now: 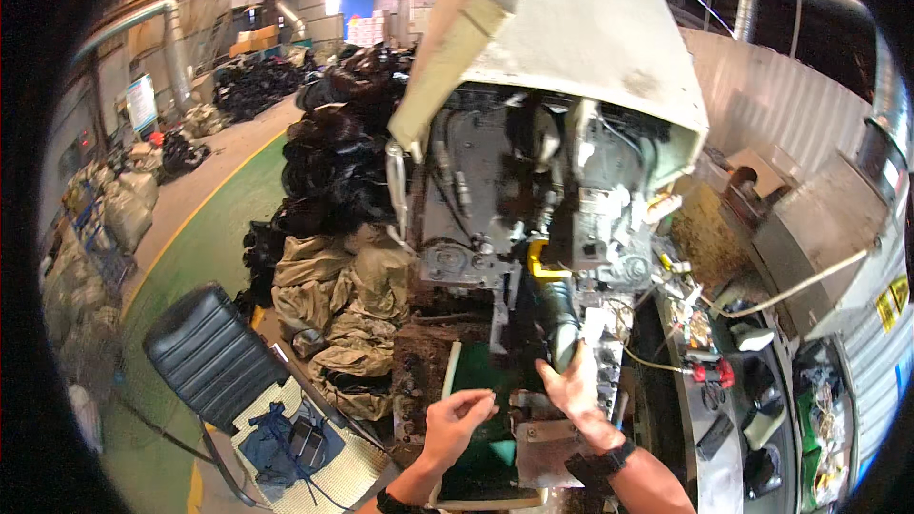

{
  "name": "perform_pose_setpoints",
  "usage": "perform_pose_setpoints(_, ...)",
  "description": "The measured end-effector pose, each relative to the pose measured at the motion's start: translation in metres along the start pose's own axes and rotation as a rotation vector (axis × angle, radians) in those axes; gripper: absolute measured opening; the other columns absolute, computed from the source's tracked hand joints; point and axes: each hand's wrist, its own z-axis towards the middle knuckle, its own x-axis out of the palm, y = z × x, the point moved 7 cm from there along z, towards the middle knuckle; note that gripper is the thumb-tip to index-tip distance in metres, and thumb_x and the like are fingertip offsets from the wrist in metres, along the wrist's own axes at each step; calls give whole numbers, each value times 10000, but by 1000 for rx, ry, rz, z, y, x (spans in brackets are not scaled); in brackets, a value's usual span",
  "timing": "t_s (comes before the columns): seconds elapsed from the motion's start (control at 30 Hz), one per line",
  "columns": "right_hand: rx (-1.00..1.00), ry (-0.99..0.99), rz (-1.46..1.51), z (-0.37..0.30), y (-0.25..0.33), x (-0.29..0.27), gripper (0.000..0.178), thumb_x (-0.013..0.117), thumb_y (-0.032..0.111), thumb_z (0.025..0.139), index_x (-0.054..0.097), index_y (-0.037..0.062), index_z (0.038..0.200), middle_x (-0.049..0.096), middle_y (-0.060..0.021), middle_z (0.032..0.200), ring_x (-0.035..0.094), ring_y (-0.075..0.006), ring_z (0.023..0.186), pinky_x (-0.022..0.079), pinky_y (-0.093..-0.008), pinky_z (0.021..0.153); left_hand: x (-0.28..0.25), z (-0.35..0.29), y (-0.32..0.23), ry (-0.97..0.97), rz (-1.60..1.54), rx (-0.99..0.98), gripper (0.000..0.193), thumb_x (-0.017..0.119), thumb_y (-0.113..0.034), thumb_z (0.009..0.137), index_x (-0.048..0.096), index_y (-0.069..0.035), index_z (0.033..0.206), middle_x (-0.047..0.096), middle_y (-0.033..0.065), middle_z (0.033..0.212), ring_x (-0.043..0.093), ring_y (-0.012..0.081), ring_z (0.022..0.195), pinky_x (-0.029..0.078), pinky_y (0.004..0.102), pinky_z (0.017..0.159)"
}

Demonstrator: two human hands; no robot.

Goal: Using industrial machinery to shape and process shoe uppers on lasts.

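Note:
My right hand (573,383) is closed round the near end of a black shoe upper (555,309), shiny and elongated. Its far end reaches in under a yellow bracket (546,259) on the grey machine (466,152); the machine parts hide that end. Lower and to the left, my left hand (462,419) hangs over a green surface (481,462), apart from the upper. Its fingers are curled with the tips pressed together, and whether anything lies in them is hidden. A large cream hood (590,29) covers the top of the machine.
A black chair (209,352) with a cloth and pouch on its seat stands at left. Behind it lie tan sacks (352,305) and a tall heap of black shiny pieces (333,152). At right, a metal bench (700,428) carries a red tool (712,373), beside racks of dark items.

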Motion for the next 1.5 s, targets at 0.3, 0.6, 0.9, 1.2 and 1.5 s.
perform_pose_setpoints(0.3,85,92,110,13,13,-30,804,810,180,754,388,-95,1380,632,-309,1126,637,-397,1074,501,-399,930,57,60,-20,66,-105,325,285,677,-15,933,647,36,1212,687,122,1144,673,186,1037,543,314,929)
perform_pose_setpoints(0.6,-263,180,103,-157,23,-155,942,855,76,723,329,-62,1491,445,-269,1449,483,-359,1335,371,-445,1120,142,39,-40,185,-271,8,300,826,3,775,685,4,1039,709,45,943,667,135,816,553,297,787)
perform_pose_setpoints(0.9,82,-386,272,-292,-68,-270,1015,936,279,709,372,-35,1491,501,-239,1455,357,-326,1455,280,-460,1189,301,-41,92,339,-245,-583,327,775,-164,855,646,-21,1119,703,115,1030,702,248,889,594,400,791)
perform_pose_setpoints(1.2,675,-1456,967,-533,-245,-485,446,730,209,893,593,-15,1254,671,-130,1172,678,-227,982,577,-369,873,440,-171,261,1198,416,-539,339,621,-119,988,596,40,1287,680,173,1214,688,236,1070,539,338,957)
perform_pose_setpoints(1.5,595,-2134,451,-867,-463,-648,265,709,268,904,641,41,1023,663,-73,956,637,-213,832,570,-347,739,432,-171,325,949,655,-714,363,661,-143,970,588,61,1262,699,160,1126,701,239,1005,555,333,917)
